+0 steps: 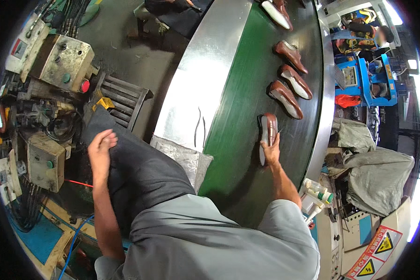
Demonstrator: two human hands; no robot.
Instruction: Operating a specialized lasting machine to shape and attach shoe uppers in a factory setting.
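Observation:
My right hand (271, 150) is closed round the near end of a brown leather shoe (269, 128) with a pale sole edge, over the green conveyor belt (233, 135). Just beyond it, several more brown shoes (286, 99) lie on their sides along the belt. My left hand (101, 145) hovers at the left, above my dark-trousered leg, with fingers loosely bent and nothing visible in it. A folded grey patterned cloth (179, 156) lies by the belt's near left edge, and two thin dark strips (199, 128) rest on the metal border beside it.
A slatted dark stool (121, 100) stands left of my leg. Further left are machine control boxes (63, 63) with a red button. White bottles with a green cap (318, 193) stand right of the belt. Another person sits at the top; one more is at the far right.

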